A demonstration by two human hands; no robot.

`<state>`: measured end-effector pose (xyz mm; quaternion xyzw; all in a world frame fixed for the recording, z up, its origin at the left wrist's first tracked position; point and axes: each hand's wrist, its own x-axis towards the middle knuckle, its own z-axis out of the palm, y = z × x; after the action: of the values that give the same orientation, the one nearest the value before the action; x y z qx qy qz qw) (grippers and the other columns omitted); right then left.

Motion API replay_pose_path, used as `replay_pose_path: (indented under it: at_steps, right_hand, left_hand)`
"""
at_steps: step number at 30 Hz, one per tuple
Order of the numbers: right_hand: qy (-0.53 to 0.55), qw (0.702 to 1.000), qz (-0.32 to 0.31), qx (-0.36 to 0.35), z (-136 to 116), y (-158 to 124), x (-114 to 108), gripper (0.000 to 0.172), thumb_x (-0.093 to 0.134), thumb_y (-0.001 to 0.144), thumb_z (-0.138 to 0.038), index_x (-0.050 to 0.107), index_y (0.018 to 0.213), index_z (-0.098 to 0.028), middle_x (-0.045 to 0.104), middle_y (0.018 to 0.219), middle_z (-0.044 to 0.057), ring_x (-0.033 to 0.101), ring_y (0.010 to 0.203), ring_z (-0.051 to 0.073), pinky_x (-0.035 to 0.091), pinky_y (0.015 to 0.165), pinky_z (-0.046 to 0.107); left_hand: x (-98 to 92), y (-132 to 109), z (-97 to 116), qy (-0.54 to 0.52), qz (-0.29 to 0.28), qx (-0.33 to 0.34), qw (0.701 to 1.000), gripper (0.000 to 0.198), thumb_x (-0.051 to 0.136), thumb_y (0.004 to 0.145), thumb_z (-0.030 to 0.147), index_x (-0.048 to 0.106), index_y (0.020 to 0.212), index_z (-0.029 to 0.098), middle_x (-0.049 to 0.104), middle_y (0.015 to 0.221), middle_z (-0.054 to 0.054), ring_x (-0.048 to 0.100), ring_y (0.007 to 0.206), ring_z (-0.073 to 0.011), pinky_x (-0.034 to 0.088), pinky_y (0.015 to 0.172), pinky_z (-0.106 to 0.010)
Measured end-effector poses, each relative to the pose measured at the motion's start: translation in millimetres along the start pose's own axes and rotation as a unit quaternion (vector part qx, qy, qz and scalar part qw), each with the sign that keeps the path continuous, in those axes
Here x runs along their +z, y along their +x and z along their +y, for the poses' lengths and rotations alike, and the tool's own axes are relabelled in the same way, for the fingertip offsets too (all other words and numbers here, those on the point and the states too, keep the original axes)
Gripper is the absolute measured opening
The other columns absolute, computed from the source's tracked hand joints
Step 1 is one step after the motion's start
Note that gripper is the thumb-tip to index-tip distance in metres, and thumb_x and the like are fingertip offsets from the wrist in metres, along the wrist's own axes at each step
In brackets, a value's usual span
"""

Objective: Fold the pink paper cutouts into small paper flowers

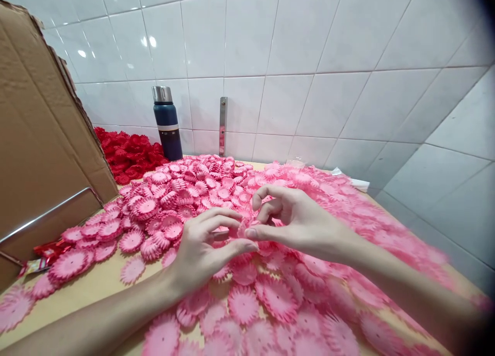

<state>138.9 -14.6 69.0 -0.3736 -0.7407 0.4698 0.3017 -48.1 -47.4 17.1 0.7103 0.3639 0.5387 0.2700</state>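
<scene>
My left hand (207, 245) and my right hand (294, 217) meet above a heap of pink petal discs (278, 297), thin round pieces with notched edges and a small dark centre hole. Between the fingertips is a pink petal disc (243, 227), partly hidden by the fingers. My right thumb and bent index finger pinch its right side. The fingers and thumb of my left hand close around its left side. Many discs in the heap lie flat, while others sit stacked or curled.
Behind the heap stands a dark blue bottle (167, 126) with a steel cap. Red petal pieces (133, 155) are piled at the back left, beside a cardboard box (46, 124). A red wrapper (52, 250) lies near the box. A metal strip (223, 126) is against the tiled wall (294, 36).
</scene>
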Motion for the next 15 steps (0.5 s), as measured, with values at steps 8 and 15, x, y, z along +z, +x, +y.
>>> replay_pose_path:
  at_steps: [8, 15]
  right_hand:
    - [0.05, 0.998, -0.036, -0.02, 4, 0, -3, 0.03, 0.078, 0.071, -0.023, 0.054, 0.088, -0.02, 0.062, 0.065, -0.003, 0.057, 0.062, 0.012, 0.042, 0.055, 0.023]
    - [-0.014, 0.998, -0.002, -0.055, 17, 7, -28, 0.023, 0.072, 0.074, -0.024, 0.052, 0.085, -0.02, 0.055, 0.067, -0.003, 0.052, 0.06, 0.011, 0.041, 0.053, 0.024]
  left_hand:
    - [1.6, 2, 1, -0.056, -0.009, -0.026, 0.998, 0.009, 0.063, 0.083, 0.015, 0.071, 0.078, 0.016, 0.067, 0.096, -0.009, 0.066, 0.089, -0.0184, 0.059, 0.066, -0.025]
    - [0.9, 8, 4, -0.034, 0.094, -0.045, 0.994, 0.007, 0.066, 0.08, 0.015, 0.067, 0.073, 0.015, 0.067, 0.087, -0.007, 0.064, 0.082, -0.0168, 0.055, 0.069, -0.025]
